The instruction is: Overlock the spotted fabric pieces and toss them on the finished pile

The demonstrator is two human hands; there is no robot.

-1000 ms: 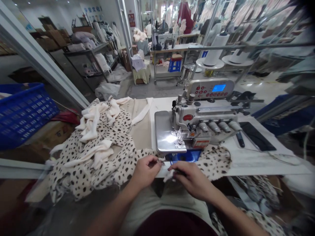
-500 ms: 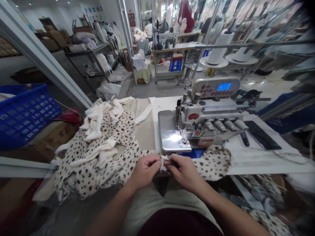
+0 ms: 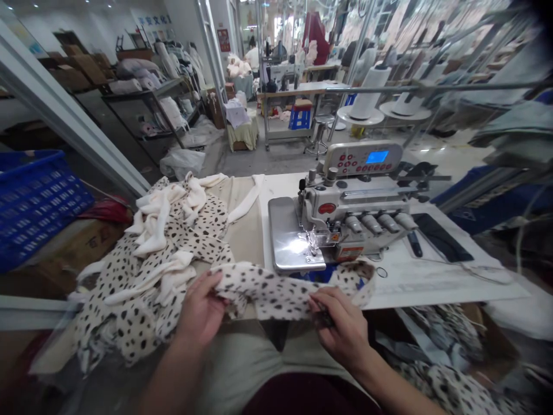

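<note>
A strip of cream fabric with black spots is stretched between my hands in front of the sewing machine. My left hand grips its left end between thumb and fingers. At the other end, the fingers of my right hand are closed on the fabric's edge. A small dark object, too blurred to name, is also tucked in that palm. Just beyond the strip stands the overlock sewing machine, its lamp lighting the metal plate. More spotted fabric bunches up right of the plate.
A heap of spotted fabric pieces with plain cream bands covers the table's left side. On the right lie a dark phone-like slab and a black ring. A blue basket stands at far left; thread cones rise behind the machine.
My hands have moved apart from a close pinch over the fabric, left hand leftward, right hand slightly rightward and down. The spotted strip is now spread out between them. The view has shifted a little.
</note>
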